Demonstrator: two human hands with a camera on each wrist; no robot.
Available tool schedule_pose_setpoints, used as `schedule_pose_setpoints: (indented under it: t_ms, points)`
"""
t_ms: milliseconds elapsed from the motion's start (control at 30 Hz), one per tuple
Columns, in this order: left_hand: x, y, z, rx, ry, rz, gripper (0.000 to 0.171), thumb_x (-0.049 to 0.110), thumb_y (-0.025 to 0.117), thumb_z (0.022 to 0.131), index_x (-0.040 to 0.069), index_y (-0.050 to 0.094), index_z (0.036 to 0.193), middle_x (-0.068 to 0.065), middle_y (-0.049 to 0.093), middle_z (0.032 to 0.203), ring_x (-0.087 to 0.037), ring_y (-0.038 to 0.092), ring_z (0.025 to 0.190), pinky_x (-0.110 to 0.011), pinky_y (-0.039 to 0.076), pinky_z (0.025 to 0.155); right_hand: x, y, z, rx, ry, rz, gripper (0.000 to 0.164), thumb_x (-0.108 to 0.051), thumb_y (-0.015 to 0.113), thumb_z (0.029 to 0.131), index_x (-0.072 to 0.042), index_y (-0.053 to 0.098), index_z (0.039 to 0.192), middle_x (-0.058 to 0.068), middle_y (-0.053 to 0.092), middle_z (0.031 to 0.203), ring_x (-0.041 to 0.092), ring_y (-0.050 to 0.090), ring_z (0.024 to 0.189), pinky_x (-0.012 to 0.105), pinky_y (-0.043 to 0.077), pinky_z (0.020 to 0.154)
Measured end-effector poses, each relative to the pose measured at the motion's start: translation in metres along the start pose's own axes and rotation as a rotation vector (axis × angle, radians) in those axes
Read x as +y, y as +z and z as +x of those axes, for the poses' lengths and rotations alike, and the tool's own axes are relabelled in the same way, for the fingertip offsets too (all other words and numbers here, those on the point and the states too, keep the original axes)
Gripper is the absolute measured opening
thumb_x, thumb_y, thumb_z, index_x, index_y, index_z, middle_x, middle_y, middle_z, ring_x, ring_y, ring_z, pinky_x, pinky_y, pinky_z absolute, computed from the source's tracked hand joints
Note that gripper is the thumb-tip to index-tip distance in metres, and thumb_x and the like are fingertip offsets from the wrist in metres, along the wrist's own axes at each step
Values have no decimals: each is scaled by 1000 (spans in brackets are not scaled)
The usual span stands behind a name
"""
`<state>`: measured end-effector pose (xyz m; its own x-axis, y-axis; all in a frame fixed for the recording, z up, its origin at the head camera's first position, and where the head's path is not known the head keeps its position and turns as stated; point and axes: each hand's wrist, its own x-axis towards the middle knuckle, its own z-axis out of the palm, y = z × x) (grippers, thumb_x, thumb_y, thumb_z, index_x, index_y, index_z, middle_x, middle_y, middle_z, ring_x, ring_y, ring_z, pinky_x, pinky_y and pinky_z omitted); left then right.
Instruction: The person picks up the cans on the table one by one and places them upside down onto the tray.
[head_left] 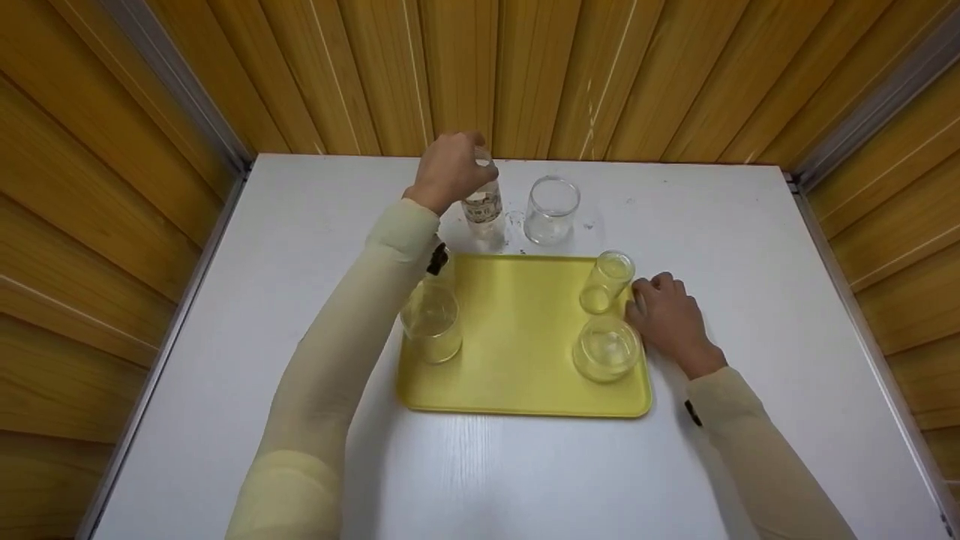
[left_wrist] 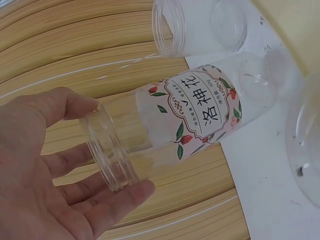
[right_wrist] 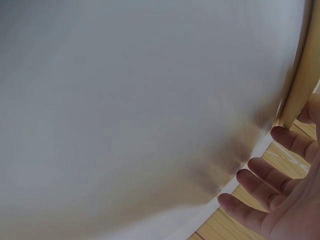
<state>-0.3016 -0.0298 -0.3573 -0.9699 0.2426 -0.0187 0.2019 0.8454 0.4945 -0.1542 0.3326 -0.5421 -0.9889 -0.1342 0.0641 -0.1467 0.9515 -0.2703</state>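
My left hand (head_left: 454,169) grips the threaded neck of a clear plastic jar (left_wrist: 200,107) with thumb and fingers. Pink flowers and green leaves decorate its label, and in the left wrist view it tilts across the picture. My right hand (head_left: 671,319) is at the right edge of a yellow tray (head_left: 517,337), thumb and index finger at its rim (right_wrist: 302,70) and the other fingers loosely bent. Close by on the tray are a narrow clear jar (head_left: 607,281) and a wide low one (head_left: 606,350). Another clear jar (head_left: 431,322) on the left is partly behind my left sleeve.
Behind the tray, a wide clear jar (head_left: 551,210) stands on the white table (head_left: 480,465), right of the labelled jar. Yellow wood-look panels (head_left: 525,75) close off the back and both sides. My left forearm (head_left: 322,375) crosses the tray's left side.
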Motion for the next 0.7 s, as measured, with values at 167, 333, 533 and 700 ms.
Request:
schedule_pose_setpoints:
  t_ms: [167, 333, 533, 700]
  points:
    - [-2, -5, -7, 25, -11, -40, 52, 28, 71, 100, 7, 61, 147, -12, 63, 143, -25, 61, 124, -38, 54, 99, -2, 0, 0, 13, -17, -25, 35, -23, 59, 106, 3, 63, 129, 33, 53, 123, 55, 56, 110, 69, 52, 77]
    - [-7, -6, -12, 49, -28, -96, 52, 29, 72, 100, 8, 62, 146, -11, 63, 142, -24, 61, 121, -37, 56, 96, -2, 0, 1, -3, -9, -26, 37, -24, 58, 106, 3, 62, 130, 33, 52, 124, 55, 55, 112, 69, 52, 78]
    - [-15, -7, -18, 84, -29, -167, 51, 28, 72, 99, 6, 63, 144, -12, 65, 141, -24, 62, 119, -37, 57, 93, -2, 0, 1, -23, -2, -21, 37, -25, 56, 107, 3, 61, 131, 34, 51, 126, 55, 53, 115, 70, 51, 81]
    - [-20, -8, -25, 127, -14, -240, 49, 26, 72, 99, 5, 64, 142, -13, 66, 137, -25, 63, 119, -37, 57, 91, 0, 0, 1, -24, 6, -8, 37, -25, 56, 107, 3, 61, 131, 33, 51, 126, 54, 53, 114, 69, 50, 81]
